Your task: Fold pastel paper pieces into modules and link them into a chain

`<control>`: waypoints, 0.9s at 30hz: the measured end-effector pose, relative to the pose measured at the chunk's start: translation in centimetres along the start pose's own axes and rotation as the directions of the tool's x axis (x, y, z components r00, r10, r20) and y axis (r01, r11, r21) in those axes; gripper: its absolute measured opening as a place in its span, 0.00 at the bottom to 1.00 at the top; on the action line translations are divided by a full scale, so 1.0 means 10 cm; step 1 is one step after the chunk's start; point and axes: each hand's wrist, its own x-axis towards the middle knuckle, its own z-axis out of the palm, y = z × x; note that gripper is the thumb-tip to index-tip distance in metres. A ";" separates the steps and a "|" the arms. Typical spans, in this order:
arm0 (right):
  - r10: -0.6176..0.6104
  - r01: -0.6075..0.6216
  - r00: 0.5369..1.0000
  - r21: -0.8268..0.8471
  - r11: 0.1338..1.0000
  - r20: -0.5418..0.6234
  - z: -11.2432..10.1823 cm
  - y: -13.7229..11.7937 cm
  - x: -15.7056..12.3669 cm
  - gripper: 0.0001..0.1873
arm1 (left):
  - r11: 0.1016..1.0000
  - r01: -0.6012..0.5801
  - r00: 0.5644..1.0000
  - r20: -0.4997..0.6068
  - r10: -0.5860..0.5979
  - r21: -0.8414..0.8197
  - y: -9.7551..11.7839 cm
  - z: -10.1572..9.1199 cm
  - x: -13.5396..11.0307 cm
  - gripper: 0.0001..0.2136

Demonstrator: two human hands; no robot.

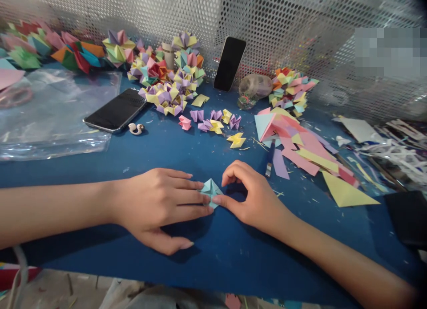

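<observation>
A small light-blue folded origami paper (211, 187) lies on the blue table in front of me, its flaps creased into a diamond shape. My left hand (160, 206) is laid flat with fingers stretched out, and its fingertips press on the paper's left side. From the right, my right hand (248, 193) rests its thumb on the paper's right part. The right index finger is curled above the right corner, apart from the thumb. Part of the paper is covered by the left fingertips.
Several small folded pieces (216, 126) lie beyond the hands. Behind stand origami clusters (167, 91), a lying phone (116, 109), an upright phone (229, 64) and earbuds (136, 128). Right are loose paper sheets (300, 144) and a cutter knife (270, 160); left, a plastic bag (60, 113).
</observation>
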 end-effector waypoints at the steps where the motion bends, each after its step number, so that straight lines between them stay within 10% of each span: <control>1: 0.009 -0.009 1.000 -0.009 1.000 -0.001 0.00 0.00 0.01 0.12 | 1.000 0.001 1.000 0.002 -0.001 -0.004 0.00 0.00 0.00 0.20; 7: 0.045 -0.050 0.998 -0.120 0.992 -0.043 -0.01 0.07 0.02 0.14 | 1.000 0.001 0.999 0.041 -0.002 0.009 0.01 0.00 -0.01 0.22; 18: -0.565 0.577 0.815 -0.269 0.772 0.127 -0.23 0.20 -0.08 0.10 | 1.000 0.009 0.994 0.109 -0.011 0.015 0.03 -0.04 0.04 0.21; 24: -0.658 0.655 0.734 -0.434 0.619 0.168 -0.16 0.25 -0.06 0.10 | 1.000 0.031 0.993 0.114 -0.031 0.007 0.00 -0.04 0.06 0.17; 27: -0.634 0.594 0.770 -0.439 0.674 0.071 -0.13 0.22 -0.03 0.09 | 0.992 0.107 0.994 0.038 -0.105 -0.062 -0.03 -0.05 0.07 0.17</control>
